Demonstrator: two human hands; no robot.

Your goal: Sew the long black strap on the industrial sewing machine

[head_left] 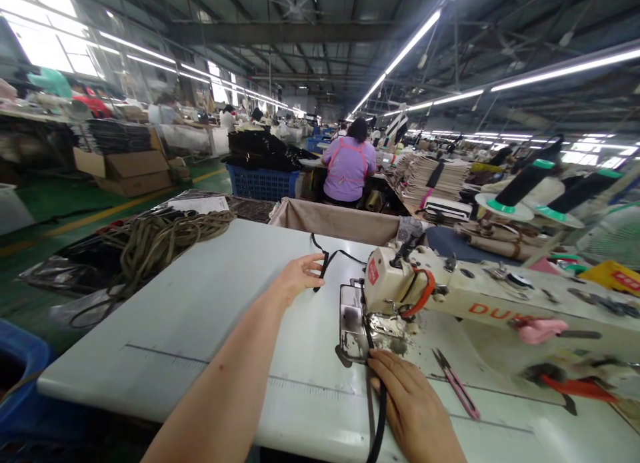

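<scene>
A narrow black strap (pixel 381 420) runs up from the table's front edge to the presser area of a white sewing machine (pixel 435 283). My right hand (pixel 413 400) lies just in front of the needle plate, fingers together over the strap, the thumb tucked beside it. Beyond the machine head, more of the strap loops back over the white tabletop (pixel 210 310). There my left hand (pixel 300 276) has a length of it between thumb and fingers. Pink-handled thread snips (pixel 457 386) lie right of my right hand, apart from it.
Olive straps (pixel 170 240) are heaped at the table's left side. A fabric-lined bin (pixel 335 220) stands behind the table. Black thread cones (pixel 525 186) rise at the right. A co-worker in purple (pixel 349 166) sits ahead, near a blue crate (pixel 263 183). Another blue crate (pixel 20 343) is at lower left.
</scene>
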